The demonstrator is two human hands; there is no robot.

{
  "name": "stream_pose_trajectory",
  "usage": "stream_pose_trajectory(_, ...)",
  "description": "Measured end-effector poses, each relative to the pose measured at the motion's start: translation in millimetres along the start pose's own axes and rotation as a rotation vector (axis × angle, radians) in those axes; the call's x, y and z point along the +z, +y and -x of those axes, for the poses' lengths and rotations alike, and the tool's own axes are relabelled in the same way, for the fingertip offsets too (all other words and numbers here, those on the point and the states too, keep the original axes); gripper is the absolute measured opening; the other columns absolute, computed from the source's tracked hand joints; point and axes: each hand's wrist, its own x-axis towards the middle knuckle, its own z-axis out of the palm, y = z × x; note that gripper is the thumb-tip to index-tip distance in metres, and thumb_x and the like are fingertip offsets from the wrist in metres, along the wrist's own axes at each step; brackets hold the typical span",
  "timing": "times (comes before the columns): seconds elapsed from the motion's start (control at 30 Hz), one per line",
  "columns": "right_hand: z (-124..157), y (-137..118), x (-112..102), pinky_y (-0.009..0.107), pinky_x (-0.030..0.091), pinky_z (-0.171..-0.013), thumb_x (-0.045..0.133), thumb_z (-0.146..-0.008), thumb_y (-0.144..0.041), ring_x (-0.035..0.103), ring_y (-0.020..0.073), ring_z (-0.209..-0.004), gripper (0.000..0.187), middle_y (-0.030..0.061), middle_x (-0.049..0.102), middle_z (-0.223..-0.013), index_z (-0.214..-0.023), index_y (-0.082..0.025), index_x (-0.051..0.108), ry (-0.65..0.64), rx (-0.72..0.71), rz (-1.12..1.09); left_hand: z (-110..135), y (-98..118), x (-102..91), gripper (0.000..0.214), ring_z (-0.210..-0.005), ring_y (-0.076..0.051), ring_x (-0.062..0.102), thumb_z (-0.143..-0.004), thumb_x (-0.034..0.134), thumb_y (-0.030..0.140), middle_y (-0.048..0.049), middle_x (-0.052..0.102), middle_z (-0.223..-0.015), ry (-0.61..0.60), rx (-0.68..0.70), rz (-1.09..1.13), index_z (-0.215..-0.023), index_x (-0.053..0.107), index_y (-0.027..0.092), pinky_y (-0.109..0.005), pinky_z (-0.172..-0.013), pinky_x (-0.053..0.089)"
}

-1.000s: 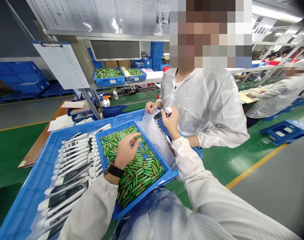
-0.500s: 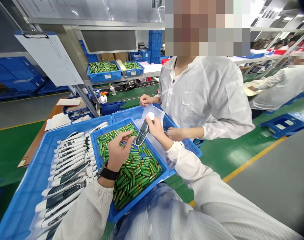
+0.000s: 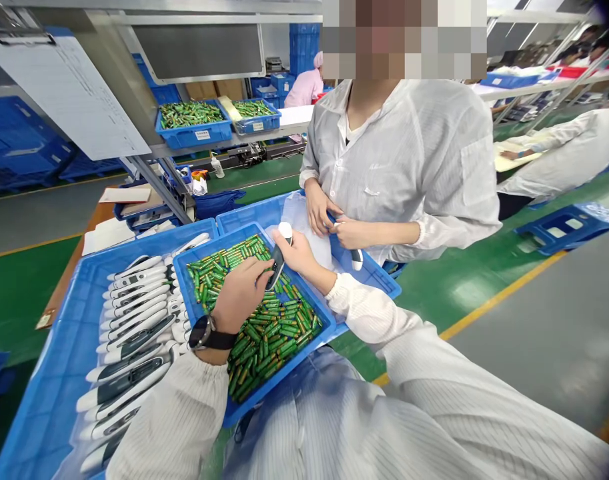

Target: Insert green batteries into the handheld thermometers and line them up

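My right hand (image 3: 297,250) grips a white and grey thermometer-like device (image 3: 279,257) by its upper end, tip down, over a blue tray (image 3: 329,320) full of green batteries (image 3: 269,333). My left hand (image 3: 241,297), with a black watch on the wrist, is closed in a pinch at the device's lower end; what its fingertips hold is too small to make out. Left of the battery tray, several of the same white devices (image 3: 134,313) lie in rows in a larger blue bin (image 3: 49,373).
A co-worker in a white coat (image 3: 399,167) stands across the trays, both hands on a clear bag in another blue bin (image 3: 374,277). Shelved blue trays of batteries (image 3: 191,123), a clipboard (image 3: 69,93) and a metal frame stand behind. More workers sit at right.
My right hand brought the device down from the far bin to above the battery tray. My left hand lifted from the batteries and met its lower end. The camera tilted down.
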Motion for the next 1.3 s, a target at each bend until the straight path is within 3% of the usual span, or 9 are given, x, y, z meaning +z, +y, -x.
stream_pose_trajectory(0.23,3,1,2,0.026,0.028,-0.052,0.051,-0.089,-0.063,0.038,0.0113,-0.055,0.051,-0.0036,0.041,-0.058,-0.063,-0.02,0.044,0.074,0.072,-0.026,-2,11,0.9,0.034,-0.093,-0.02,0.061,-0.102,0.038,0.029,-0.0077,0.064,-0.097,-0.092,-0.019,-0.196,-0.121,0.064,0.017,-0.031,-0.083,0.049)
stream_pose_trajectory(0.5,6,4,2,0.028,0.033,-0.054,0.05,-0.09,-0.065,0.039,0.0143,-0.059,0.049,-0.0025,0.042,-0.061,-0.067,-0.023,0.042,0.154,0.015,0.028,-1,21,5.4,0.041,-0.092,-0.021,0.056,-0.101,0.031,0.02,-0.0093,0.06,-0.099,-0.235,-0.066,-0.433,-0.135,0.054,0.018,-0.031,-0.079,0.047)
stream_pose_trajectory(0.77,10,5,2,0.029,0.032,-0.056,0.05,-0.093,-0.059,0.037,0.014,-0.059,0.045,-0.0031,0.04,-0.062,-0.067,-0.023,0.039,0.163,-0.096,0.106,-2,33,1.7,0.042,-0.093,-0.021,0.058,-0.1,0.029,0.015,-0.0106,0.06,-0.101,-0.297,-0.15,-0.46,-0.136,0.052,0.015,-0.03,-0.078,0.045)
stream_pose_trajectory(0.93,13,3,0,0.029,0.033,-0.059,0.051,-0.093,-0.057,0.04,0.0141,-0.06,0.042,-0.0033,0.042,-0.063,-0.071,-0.022,0.043,0.178,-0.11,0.135,-4,30,4.4,0.043,-0.088,-0.021,0.06,-0.1,0.03,0.016,-0.0108,0.061,-0.1,-0.324,-0.166,-0.375,-0.139,0.05,0.014,-0.031,-0.076,0.046)
stream_pose_trajectory(1.2,16,4,-3,0.028,0.033,-0.059,0.051,-0.093,-0.055,0.042,0.0128,-0.06,0.039,-0.0033,0.047,-0.065,-0.078,-0.02,0.048,0.167,-0.168,0.145,0,15,6.6,0.043,-0.083,-0.021,0.064,-0.099,0.04,0.023,-0.0101,0.067,-0.093,-0.256,-0.164,-0.173,-0.14,0.053,0.015,-0.032,-0.077,0.048)
stream_pose_trajectory(1.3,15,3,-4,0.028,0.035,-0.061,0.049,-0.095,-0.055,0.043,0.0134,-0.063,0.039,-0.0023,0.048,-0.067,-0.08,-0.019,0.049,0.137,-0.202,0.112,2,7,7.4,0.038,-0.08,-0.02,0.065,-0.096,0.051,0.025,-0.0082,0.07,-0.088,-0.096,-0.172,-0.011,-0.132,0.062,0.017,-0.033,-0.077,0.051)
